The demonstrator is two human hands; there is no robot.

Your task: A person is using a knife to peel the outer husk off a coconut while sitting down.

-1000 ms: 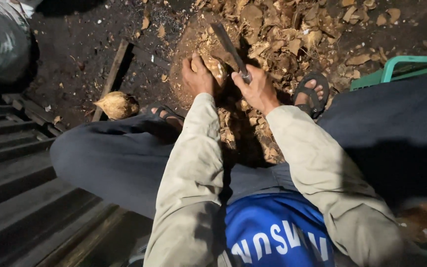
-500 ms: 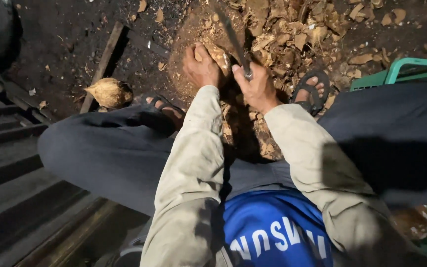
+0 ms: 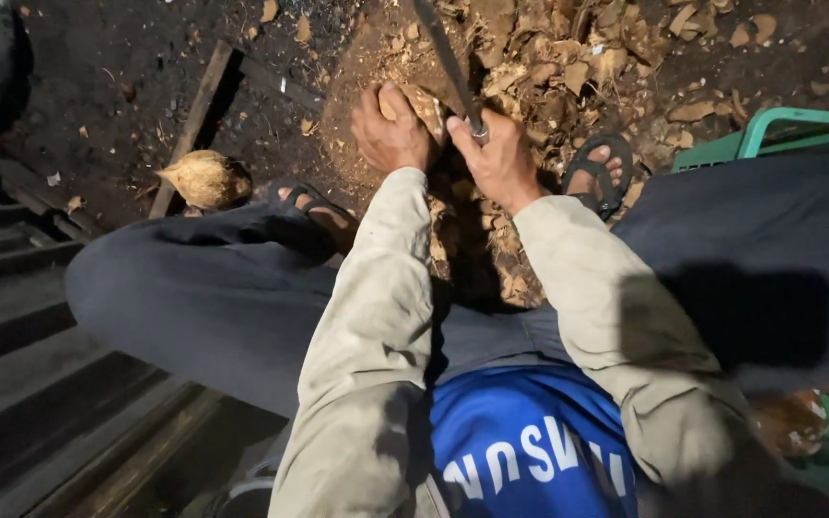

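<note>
While gripped by right hand [image 3: 503, 158], blade [image 3: 445, 59] against left hand [image 3: 390, 134]'s husk [image 3: 424, 105].

The long dark metal blade [image 3: 445, 59] ran out past the top edge, and its handle was buried inside the right hand [image 3: 499, 158]. The left hand [image 3: 390, 134] covered most of the brown fibrous coconut piece [image 3: 421, 104]. The green plastic crate [image 3: 791, 132] was cut by the right edge and partly hidden behind a dark trouser leg [image 3: 750, 249].

beige long sleeves [image 3: 376, 317], blue shirt [image 3: 530, 441], dark grey trousers [image 3: 194, 307], 2 black sandals [image 3: 602, 173].
</note>
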